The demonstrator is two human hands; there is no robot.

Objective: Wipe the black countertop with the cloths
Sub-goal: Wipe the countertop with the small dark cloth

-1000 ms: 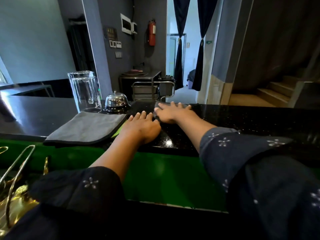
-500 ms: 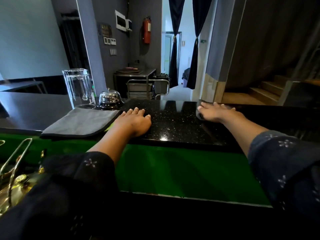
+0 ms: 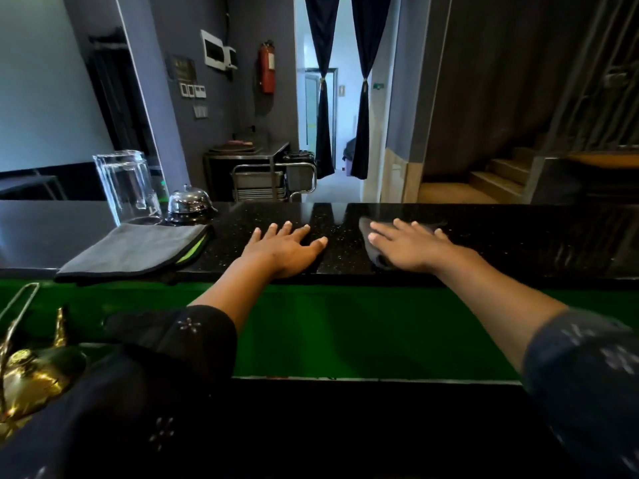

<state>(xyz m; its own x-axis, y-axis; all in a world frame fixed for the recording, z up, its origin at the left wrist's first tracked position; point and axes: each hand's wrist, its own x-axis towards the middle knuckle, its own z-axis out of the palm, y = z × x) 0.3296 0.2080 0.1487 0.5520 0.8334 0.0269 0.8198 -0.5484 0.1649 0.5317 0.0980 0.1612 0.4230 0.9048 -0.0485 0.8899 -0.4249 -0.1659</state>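
Overhead, glossy speckled black countertop [image 3: 501,236] fronts a curtained doorway [image 3: 340,98].

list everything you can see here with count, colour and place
countertop: 1, black speckled, across the middle
folded cloth: 1, grey with dark edging, on the countertop's left, at the near edge
wiping cloth: 1, dark grey, flat under the right hand
glass container: 1, clear, behind the folded cloth
service bell: 1, chrome, right of the glass container
fire extinguisher: 1, red, on the far wall
curtains: 2, dark, tied at the doorway
trolley: 1, metal, beyond the counter
left hand: 1, flat on the bare countertop
right hand: 1, fingers straight, pressing the wiping cloth
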